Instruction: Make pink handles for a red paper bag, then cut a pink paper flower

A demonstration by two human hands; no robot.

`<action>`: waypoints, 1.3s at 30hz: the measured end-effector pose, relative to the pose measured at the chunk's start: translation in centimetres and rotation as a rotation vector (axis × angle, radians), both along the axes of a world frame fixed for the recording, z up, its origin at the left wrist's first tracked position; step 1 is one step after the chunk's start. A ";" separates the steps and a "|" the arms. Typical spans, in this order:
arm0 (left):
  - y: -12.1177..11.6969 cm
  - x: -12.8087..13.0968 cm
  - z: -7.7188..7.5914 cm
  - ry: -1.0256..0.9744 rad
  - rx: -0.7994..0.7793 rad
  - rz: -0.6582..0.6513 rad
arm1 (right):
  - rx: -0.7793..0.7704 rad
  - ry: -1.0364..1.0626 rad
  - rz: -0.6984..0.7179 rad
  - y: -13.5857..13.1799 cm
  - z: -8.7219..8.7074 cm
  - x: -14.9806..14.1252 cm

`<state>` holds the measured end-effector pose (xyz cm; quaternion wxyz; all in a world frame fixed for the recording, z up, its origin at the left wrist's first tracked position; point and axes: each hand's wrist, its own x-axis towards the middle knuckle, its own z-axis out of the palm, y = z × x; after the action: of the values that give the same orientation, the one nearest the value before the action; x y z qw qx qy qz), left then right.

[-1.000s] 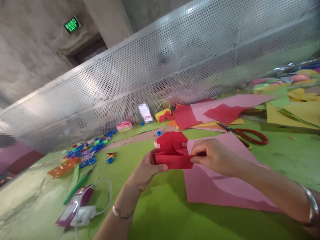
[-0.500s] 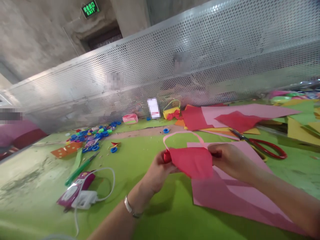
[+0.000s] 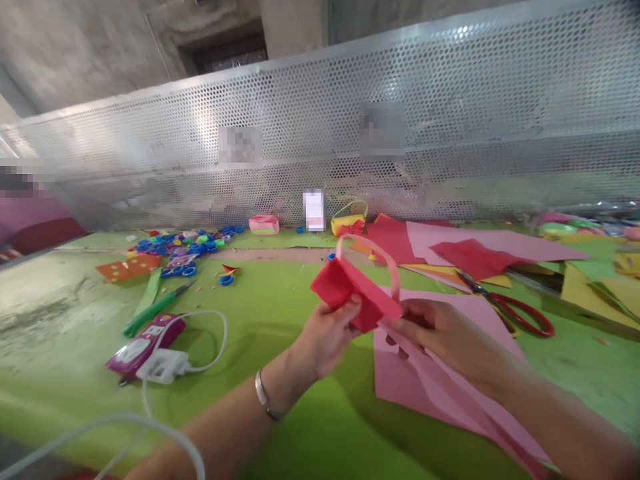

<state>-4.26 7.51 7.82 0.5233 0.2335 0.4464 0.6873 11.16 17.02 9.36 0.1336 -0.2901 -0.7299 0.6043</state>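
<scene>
Between my hands is a small red felt or paper handbag [image 3: 369, 290] with a pink loop handle [image 3: 388, 257] arching over it. My left hand [image 3: 325, 340] grips its near side, the thumb pressed on the red face. My right hand [image 3: 440, 327] pinches its right end by the foot of the handle; those fingertips are partly hidden. The bag is tilted, with a narrow edge facing me. Below and right of it lies a pink sheet [image 3: 395, 383], partly under my right forearm.
Red-handled scissors [image 3: 525, 317] lie right, by stacked coloured sheets [image 3: 465, 233]. A yellow handbag [image 3: 345, 223], a white phone-like rectangle [image 3: 314, 210] and a pink box [image 3: 264, 225] stand by the perforated metal panel [image 3: 300, 120]. Left are blue rings [image 3: 200, 248], a green-handled tool [image 3: 155, 310] and a corded purple device [image 3: 145, 347].
The handbag has been turned from its broad red face to a narrower edge and raised slightly. My left thumb now shows on its front. The camera view has levelled and tipped down.
</scene>
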 end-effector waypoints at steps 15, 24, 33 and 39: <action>-0.4 0.0 0.2 0.029 -0.041 -0.173 | 0.753 0.181 0.192 -0.3 -0.6 0.5; -0.6 0.8 1.5 0.514 -0.055 -0.281 | 1.392 0.348 -0.086 -0.5 0.5 0.8; -1.5 0.3 1.6 0.589 -0.202 -0.536 | 1.035 0.332 0.010 -0.8 1.4 1.0; -1.5 0.1 1.9 0.627 -0.283 -0.588 | 0.729 0.208 -0.011 -0.5 1.1 1.2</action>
<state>-4.18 6.00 9.72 0.5626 0.4736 0.5876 0.3376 12.37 16.51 10.42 0.3048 -0.1645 -0.8780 0.3303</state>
